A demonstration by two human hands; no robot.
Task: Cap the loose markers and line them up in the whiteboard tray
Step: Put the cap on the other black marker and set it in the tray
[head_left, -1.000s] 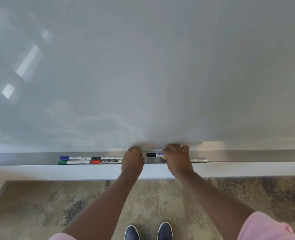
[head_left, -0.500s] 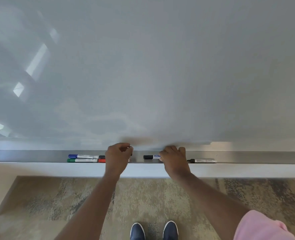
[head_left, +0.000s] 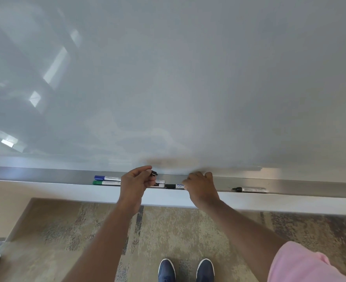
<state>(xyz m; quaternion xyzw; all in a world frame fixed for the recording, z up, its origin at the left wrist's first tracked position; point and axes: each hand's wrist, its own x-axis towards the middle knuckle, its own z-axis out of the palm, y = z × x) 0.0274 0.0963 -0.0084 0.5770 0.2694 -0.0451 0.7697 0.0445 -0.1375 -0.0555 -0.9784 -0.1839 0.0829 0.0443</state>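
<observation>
A small black cap [head_left: 154,173] is pinched between the thumb and fingertips of the left hand [head_left: 136,183], which is raised just above the whiteboard tray [head_left: 310,187]. The right hand [head_left: 201,187] is laid over a marker [head_left: 175,186] near the middle of the tray, fingers curled down on its barrel; whether the barrel is truly gripped or only steadied cannot be told. That marker lies flat, long axis along the tray, its black end pointing toward the left end.

Capping appears to be the step in hand. 1 black marker [head_left: 250,189] lies toward the right end of the tray, well apart from the rest, its bare tip pointing left — the held cap is judged to be meant for it. The next move would call for the cap's open end to be turned toward that tip, pressed on along the marker's axis, and the marker then slid left to join the row.

At the left, a blue marker [head_left: 107,177] and a green marker [head_left: 106,182] are seen lying parallel, caps pointing left, against the tray's back and front edges — 2 further markers are partly hidden behind the left hand.
</observation>
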